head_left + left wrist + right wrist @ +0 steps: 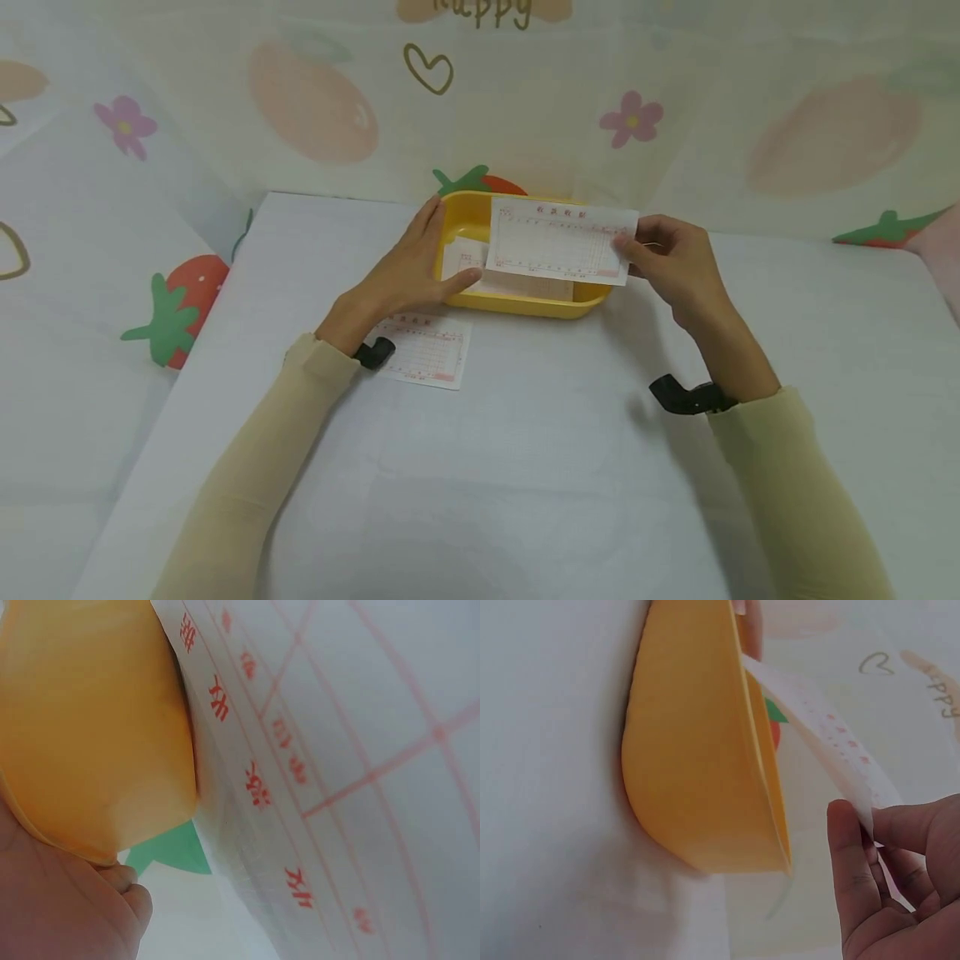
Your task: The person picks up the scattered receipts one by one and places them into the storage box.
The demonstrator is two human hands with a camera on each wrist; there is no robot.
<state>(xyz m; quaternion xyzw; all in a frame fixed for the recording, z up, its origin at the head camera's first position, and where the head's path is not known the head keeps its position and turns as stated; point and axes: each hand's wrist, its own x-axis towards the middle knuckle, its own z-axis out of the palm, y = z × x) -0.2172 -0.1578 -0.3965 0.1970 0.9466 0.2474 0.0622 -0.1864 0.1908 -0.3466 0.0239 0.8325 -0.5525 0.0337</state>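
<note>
A person in pale yellow sleeves is sitting at a white table (525, 467), working over a shallow yellow tray (465, 218) at its far edge. The right hand (678, 265) is pinching the right end of a red-printed paper slip (558, 242) between thumb and fingers, holding it flat and slightly raised above the tray, so that it is covering most of the tray's opening. The left hand (408, 271) is resting against the tray's left rim, fingers mostly straight along its side and the thumb reaching in toward the papers (463, 257) already lying inside; it seems to be steadying the tray rather than gripping it.

By the look of it, the slip is partway through being laid in or lifted out of the tray; the pictures cannot settle which. Either way, the next move probably calls for keeping the thin paper level so it does not buckle or catch on the rim.

A second, smaller slip (427, 350) is lying on the table just beside the left wrist, partly hidden under it. The print on the slips is too small to read. The tray's contents are mostly covered by the held slip. The wrist views are showing only close, partial glimpses of the tray wall and paper.
</note>
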